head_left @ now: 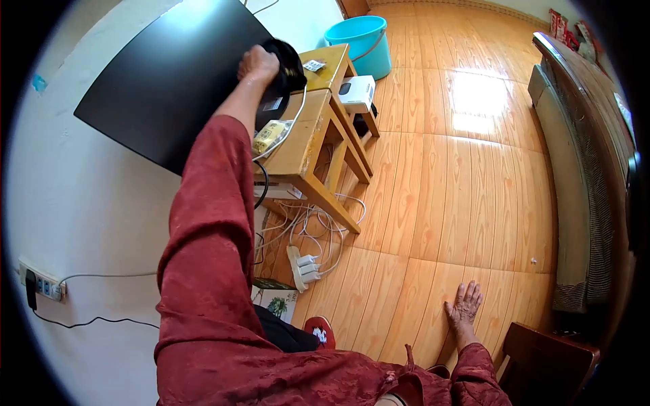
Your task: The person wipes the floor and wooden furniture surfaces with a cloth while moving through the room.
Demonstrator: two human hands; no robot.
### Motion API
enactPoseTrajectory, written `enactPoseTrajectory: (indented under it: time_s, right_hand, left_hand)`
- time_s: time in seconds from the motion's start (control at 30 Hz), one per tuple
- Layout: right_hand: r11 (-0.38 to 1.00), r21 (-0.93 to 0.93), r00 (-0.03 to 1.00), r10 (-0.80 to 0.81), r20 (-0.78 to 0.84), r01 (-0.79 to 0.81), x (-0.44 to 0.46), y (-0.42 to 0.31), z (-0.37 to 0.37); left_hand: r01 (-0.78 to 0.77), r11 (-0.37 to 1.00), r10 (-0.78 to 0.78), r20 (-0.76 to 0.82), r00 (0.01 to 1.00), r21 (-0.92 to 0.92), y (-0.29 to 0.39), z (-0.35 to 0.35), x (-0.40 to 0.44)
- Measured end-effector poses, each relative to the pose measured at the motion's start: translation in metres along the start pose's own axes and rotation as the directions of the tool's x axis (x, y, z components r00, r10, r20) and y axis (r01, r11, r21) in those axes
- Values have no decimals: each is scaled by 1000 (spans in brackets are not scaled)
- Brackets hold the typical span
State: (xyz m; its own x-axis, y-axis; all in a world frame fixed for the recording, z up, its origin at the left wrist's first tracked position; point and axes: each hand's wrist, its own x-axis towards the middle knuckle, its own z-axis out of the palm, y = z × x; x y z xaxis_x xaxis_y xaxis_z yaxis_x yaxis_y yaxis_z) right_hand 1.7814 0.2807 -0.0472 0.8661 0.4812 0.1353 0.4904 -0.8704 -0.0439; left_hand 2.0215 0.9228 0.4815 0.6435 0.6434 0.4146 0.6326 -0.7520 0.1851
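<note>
Reaching to the far left, the person's left hand (258, 64) is curled narrow beside a dark item (290, 63), with the knuckles toward the camera; the fingertips are out of sight, so whether they pinch it or only press against it cannot be told. The dark item lies by the stools at the right edge of the black monitor (172, 84), just beyond the wrist. Its rounded, uneven outline suggests something soft and light, perhaps a cap or a small bag, that would fold under a squeeze rather than resist it. A gathered hold on its near edge would likely serve best, since a loose pinch could let it sag or slip. The monitor is another matter: broad, stiff and probably top-heavy, with a smooth face that would mark or crack under hard knuckles, so it is better steadied by its rim or stand than pushed on the panel. On the wooden surface (308, 118) nearby, a yellow packet (271, 137) looks light and easily crushed, and a white cord (302, 101) running past the dark item could snag if that were dragged. The right hand (464, 308) is open, fingers slightly spread and holding nothing visible, at the near right above the wood-patterned floor (420, 203), well apart from the left.
</note>
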Motion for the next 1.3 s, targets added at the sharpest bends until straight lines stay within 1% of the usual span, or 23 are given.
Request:
enactPoseTrajectory:
  time_s: [0.03, 0.1, 0.2, 0.27, 0.3, 0.33, 0.37, 0.43, 0.5, 0.53, 0.6, 0.67, 0.7, 0.8, 0.83, 0.87, 0.9, 0.93, 0.97, 1.03, 1.07, 1.17, 1.3]
  right_hand:
    - [1000, -1, 1000, 1, 2, -1, 0, -1, -3]
    - [1000, 0, 999, 17, 27, -17, -1, -1, -3]
    - [999, 14, 995, 39, 91, -41, -2, -1, -6]
    - [998, 27, 993, 46, 110, -50, -1, -3, -7]
    - [999, 32, 997, 36, 69, -38, 0, -5, -8]
    - [999, 32, 999, 25, 27, -26, 1, -5, -9]
    - [999, 30, 1000, 13, -11, -12, 1, -3, -8]
    - [999, 27, 999, 28, 27, -28, 0, 0, -5]
    - [999, 31, 997, 43, 71, -45, -2, -2, -6]
    - [999, 22, 998, 33, 54, -34, -3, -3, -5]
    - [1000, 0, 1000, 15, 13, -15, -1, -2, -6]
    - [999, 23, 999, 28, 34, -28, 0, -2, -7]
    - [999, 35, 998, 33, 45, -35, -1, -2, -8]
    - [1000, 8, 1000, 18, 13, -18, 0, -3, -9]
    - [1000, -7, 1000, 8, -7, -8, 1, -2, -8]
    - [1000, -8, 999, 22, 34, -22, 0, -2, -9]
    - [1000, -14, 999, 22, 32, -22, 1, -2, -8]
    - [1000, -19, 999, 23, 35, -23, 0, -2, -7]
    - [1000, -23, 999, 22, 42, -21, -1, -1, -7]
    - [1000, -4, 997, 29, 70, -28, 0, -2, -14]
    - [1000, 9, 997, 27, 75, -27, 1, -2, -18]
    - [1000, 7, 998, 10, 55, -10, 1, -1, -7]
    - [1000, -6, 997, 19, 70, -18, -3, 1, -2]
  left_hand:
    - [14, 1000, -17, 90, 996, 28, -7, 25, 6]
    - [-33, 985, -1, 193, 981, 171, 5, 45, -33]
    - [-95, 981, 55, 231, 972, 167, 5, 43, -34]
    - [-58, 988, 29, 195, 980, 145, 4, 28, -36]
    - [-44, 991, 21, 177, 984, 124, 8, 24, -35]
    - [34, 999, -35, 82, 996, 14, 1, 26, -27]
    - [47, 999, -47, -28, 999, -2, 0, 20, -21]
    - [118, 972, -156, -179, 971, -204, -1, 11, -6]
    - [53, 942, -166, -320, 933, -332, 16, -8, -8]
    - [-41, 925, -118, -389, 914, -378, 24, -12, -4]
    - [-181, 845, -126, -516, 847, -504, 49, -15, 1]
    - [-300, 779, -79, -562, 823, -550, 75, -12, 8]
    - [-316, 786, -87, -602, 794, -531, 95, -7, 5]
    - [-324, 849, 55, -540, 840, -417, 131, 32, -2]
    - [-259, 895, 77, -445, 892, -364, 140, 44, -10]
    - [-213, 914, 92, -335, 938, -346, 142, 59, -14]
    - [-110, 944, 65, -150, 987, -312, 144, 65, -22]
    - [-23, 970, 26, 9, 1000, -242, 140, 75, -23]
    - [74, 977, -56, 97, 994, -199, 138, 84, -22]
    - [139, 963, -105, 153, 983, -230, 136, 84, -9]
    - [190, 946, -133, 219, 967, -262, 132, 81, 2]
    - [228, 951, -184, 209, 960, -208, 98, 84, 35]
    - [232, 972, -233, -16, 972, -24, 49, 80, 31]
